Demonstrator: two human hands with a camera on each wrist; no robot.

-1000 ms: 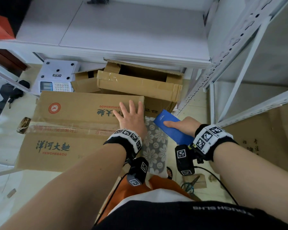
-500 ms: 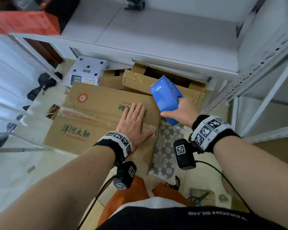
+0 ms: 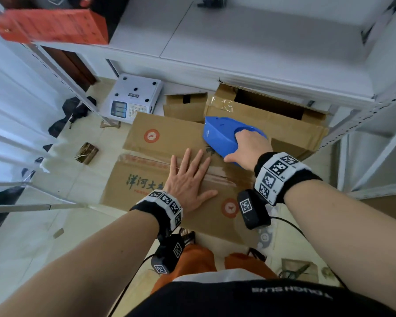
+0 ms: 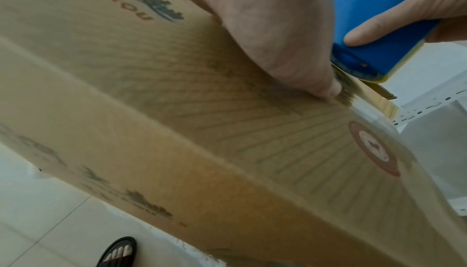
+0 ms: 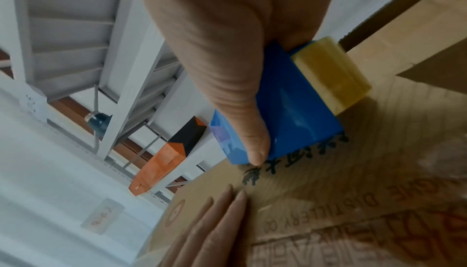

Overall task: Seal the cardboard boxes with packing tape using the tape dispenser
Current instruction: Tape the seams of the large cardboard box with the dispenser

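The right hand (image 3: 249, 146) hides much of the tape dispenser (image 3: 220, 138).

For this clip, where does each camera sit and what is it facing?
Head: on the head, looking down at the cardboard box; both forearms, left hand and right hand show.
Left wrist: along the left palm flat on the box; a sandalled foot below.
Right wrist: along the right hand gripping the blue tape dispenser.
Shared: all three show box and dispenser.

At frame centre the printed box (image 3: 169, 143) lies on the floor (image 3: 28, 248); the scale (image 3: 135, 97) sits upper left, the open box (image 3: 272, 110) behind it.
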